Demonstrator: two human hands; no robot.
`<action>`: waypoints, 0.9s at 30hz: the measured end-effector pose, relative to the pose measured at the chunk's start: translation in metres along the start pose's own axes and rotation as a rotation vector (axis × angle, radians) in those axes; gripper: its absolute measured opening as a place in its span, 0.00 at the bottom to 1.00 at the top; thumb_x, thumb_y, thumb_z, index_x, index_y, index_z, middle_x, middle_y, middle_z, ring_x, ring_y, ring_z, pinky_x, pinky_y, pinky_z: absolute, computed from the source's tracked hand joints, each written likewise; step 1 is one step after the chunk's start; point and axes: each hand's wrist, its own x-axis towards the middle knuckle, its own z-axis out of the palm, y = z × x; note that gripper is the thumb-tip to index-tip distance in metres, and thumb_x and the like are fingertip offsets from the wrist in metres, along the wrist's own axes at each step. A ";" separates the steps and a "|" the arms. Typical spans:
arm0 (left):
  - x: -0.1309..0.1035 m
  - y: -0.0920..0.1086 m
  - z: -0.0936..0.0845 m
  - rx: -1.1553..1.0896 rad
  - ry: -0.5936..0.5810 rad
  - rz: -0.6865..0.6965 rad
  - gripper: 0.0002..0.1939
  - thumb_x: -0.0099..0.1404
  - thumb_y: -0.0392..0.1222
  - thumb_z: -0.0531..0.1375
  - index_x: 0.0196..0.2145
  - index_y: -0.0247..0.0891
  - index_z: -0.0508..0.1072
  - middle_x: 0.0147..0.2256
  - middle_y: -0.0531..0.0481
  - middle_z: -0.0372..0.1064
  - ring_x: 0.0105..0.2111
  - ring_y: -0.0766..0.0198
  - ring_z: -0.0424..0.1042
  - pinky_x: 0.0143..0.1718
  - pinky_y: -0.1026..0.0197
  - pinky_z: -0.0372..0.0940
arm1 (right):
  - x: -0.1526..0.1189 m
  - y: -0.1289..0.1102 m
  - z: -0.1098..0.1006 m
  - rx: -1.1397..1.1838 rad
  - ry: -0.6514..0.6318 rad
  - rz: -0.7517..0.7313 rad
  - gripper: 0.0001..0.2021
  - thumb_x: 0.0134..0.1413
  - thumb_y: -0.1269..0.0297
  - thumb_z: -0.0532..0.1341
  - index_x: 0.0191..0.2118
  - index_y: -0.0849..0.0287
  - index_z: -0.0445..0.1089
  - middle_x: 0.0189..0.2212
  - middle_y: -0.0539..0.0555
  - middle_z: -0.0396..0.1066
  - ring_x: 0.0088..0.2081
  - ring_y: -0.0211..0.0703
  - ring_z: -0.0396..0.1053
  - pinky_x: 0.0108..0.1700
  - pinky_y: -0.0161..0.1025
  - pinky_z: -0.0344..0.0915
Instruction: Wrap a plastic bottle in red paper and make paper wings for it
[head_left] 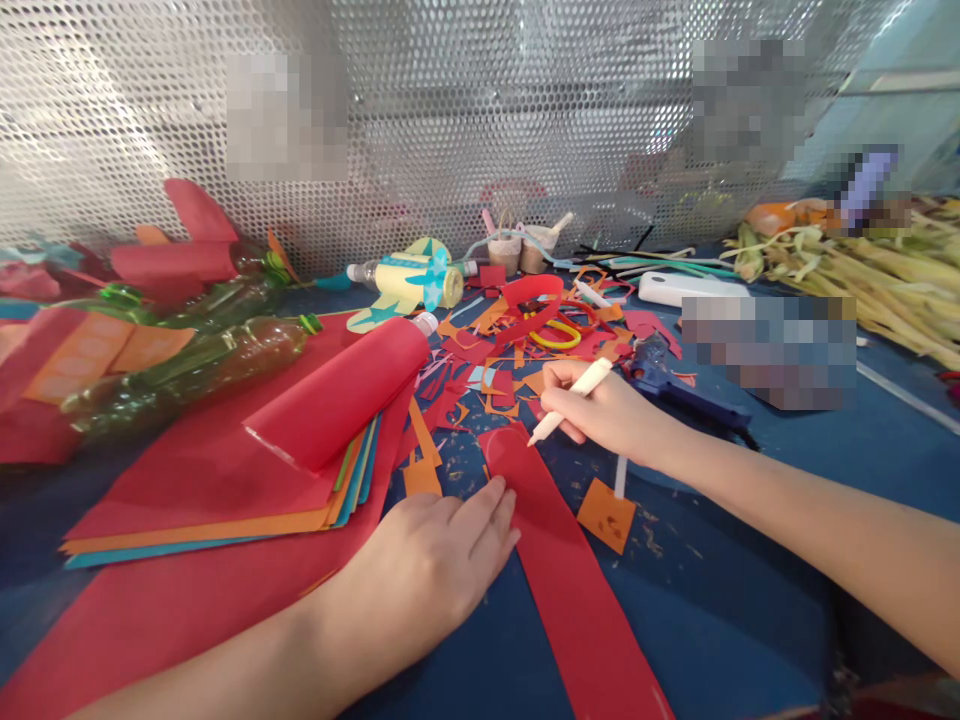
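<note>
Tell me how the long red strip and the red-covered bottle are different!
The red strip is flat, but the red-covered bottle is round. The left hand touches the strip; neither hand touches the bottle. The bottle rests on a paper stack; the strip doesn't. Both are red.

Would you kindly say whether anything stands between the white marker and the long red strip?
Nothing visible does: the right hand holds the white marker, tip at the edge of the long red strip.

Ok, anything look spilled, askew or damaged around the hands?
The red and orange paper scraps look messy, strewn loose beyond the far end of the red paper strip, unlike the stacked paper sheets.
</note>
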 end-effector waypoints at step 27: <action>-0.003 -0.007 0.002 -0.235 0.002 -0.055 0.15 0.68 0.29 0.47 0.47 0.27 0.69 0.42 0.39 0.76 0.45 0.57 0.74 0.36 0.61 0.75 | 0.004 0.000 -0.001 0.163 0.107 0.014 0.15 0.54 0.70 0.53 0.18 0.55 0.54 0.08 0.41 0.51 0.16 0.33 0.53 0.24 0.34 0.53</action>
